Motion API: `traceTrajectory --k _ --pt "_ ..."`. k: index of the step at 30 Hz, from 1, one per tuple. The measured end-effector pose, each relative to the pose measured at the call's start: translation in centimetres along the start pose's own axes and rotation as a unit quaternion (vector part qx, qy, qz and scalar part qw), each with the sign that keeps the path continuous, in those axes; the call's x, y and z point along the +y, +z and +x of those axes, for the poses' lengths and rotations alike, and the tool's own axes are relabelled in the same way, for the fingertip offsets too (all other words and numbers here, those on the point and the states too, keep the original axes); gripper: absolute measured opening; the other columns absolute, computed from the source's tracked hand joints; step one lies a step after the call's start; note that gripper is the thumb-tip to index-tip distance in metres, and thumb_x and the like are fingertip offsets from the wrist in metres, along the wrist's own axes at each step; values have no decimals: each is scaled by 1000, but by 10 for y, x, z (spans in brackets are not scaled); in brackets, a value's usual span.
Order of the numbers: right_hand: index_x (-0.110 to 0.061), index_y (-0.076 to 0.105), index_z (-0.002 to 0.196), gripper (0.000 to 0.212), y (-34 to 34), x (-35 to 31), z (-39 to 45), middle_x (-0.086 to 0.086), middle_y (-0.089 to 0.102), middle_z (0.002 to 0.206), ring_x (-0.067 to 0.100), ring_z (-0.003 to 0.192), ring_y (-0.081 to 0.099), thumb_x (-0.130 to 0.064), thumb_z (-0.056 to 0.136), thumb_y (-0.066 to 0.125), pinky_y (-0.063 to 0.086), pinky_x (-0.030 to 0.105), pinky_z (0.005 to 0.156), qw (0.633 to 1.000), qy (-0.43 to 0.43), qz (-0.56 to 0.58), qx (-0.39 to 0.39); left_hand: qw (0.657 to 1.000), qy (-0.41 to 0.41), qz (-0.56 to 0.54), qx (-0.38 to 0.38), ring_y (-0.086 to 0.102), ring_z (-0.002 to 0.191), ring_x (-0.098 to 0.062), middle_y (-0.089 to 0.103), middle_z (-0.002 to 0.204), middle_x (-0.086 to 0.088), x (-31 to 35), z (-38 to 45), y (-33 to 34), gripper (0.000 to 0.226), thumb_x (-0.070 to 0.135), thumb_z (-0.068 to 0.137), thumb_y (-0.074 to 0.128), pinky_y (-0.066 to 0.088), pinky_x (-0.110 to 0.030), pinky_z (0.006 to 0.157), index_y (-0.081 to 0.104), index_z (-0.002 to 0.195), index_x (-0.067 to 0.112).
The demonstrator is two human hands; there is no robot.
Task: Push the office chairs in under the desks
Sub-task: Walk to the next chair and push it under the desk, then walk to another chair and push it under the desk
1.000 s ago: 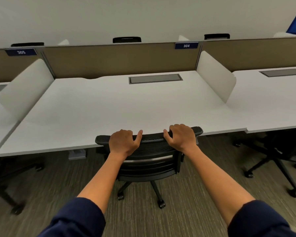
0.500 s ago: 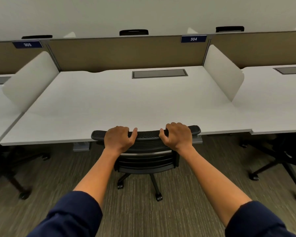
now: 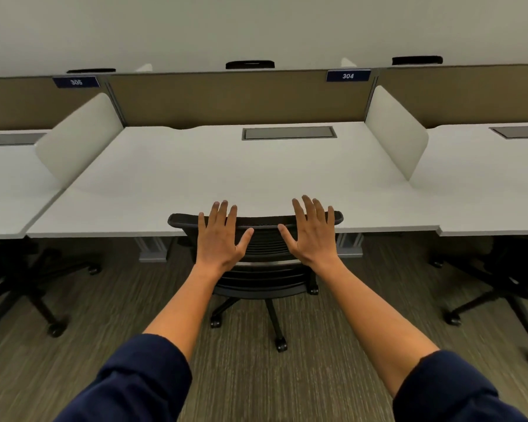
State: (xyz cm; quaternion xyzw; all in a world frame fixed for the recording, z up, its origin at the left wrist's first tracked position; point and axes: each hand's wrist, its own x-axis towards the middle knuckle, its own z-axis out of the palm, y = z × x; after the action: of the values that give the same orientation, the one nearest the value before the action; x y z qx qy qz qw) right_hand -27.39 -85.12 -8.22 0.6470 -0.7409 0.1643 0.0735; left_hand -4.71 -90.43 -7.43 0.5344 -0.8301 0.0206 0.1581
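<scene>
Both hands, left hand [image 3: 218, 239] and right hand [image 3: 313, 237], spread released over chair back [image 3: 262, 239]; desk edge [image 3: 104, 233] just beyond.

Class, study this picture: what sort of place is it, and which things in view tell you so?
Probably a shared office or study hall: a row of white desks split by dividers, numbered signs such as 304, and wheeled office chairs.

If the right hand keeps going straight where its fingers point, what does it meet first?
Likely nothing solid: the right hand points over the chair top rail, above the bare desk. The beige partition is next, though depth is unclear.
</scene>
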Motion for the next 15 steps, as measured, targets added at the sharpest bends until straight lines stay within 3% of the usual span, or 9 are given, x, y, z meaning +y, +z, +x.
traceTrajectory --k 7,15 --pt "-25 -1 162 86 -25 19 -53 4 -15 170 31 156 -8 -73 95 24 -3 61 123 999 32 -31 -31 999 43 -18 -3 -1 155 -26 5 168 -7 38 -27 -10 87 72 91 15 7 -58 123 15 159 18" --pt "-32 -6 161 87 -65 35 -147 2 -18 169 33 156 -9 -77 92 23 -6 63 121 994 97 -51 -11 990 131 -49 -10 -13 154 -26 -15 167 -5 92 -81 -19 83 69 93 24 -5 -62 121 -3 159 26"
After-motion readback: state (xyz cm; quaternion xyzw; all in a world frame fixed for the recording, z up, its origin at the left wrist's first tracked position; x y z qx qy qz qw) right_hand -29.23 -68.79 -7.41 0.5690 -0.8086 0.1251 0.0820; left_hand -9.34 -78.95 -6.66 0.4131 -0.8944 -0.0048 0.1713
